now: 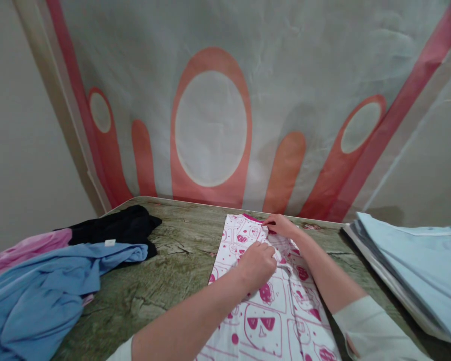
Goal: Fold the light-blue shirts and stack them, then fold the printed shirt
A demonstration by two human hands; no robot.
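Observation:
A white shirt (pixel 263 326) with magenta cartoon prints and a magenta neckline lies lengthwise in front of me, its right part folded over toward the middle. My left hand (pixel 258 264) is closed on a bit of its cloth around the middle of the upper part; the fingertips are partly hidden. Farther up, my right hand (pixel 280 225) pinches the shirt beside the neckline, near the far edge of the table. Between the hands and along the right side, the cloth is bunched and creased.
Loose blue (pixel 41 291), black (pixel 116 225) and pink (pixel 33 250) clothes lie heaped on the left. A stack of folded clothes, light blue on top (pixel 417 260), sits at the right. Behind the wood-patterned table (pixel 173 265) hangs a printed backdrop (pixel 210 120).

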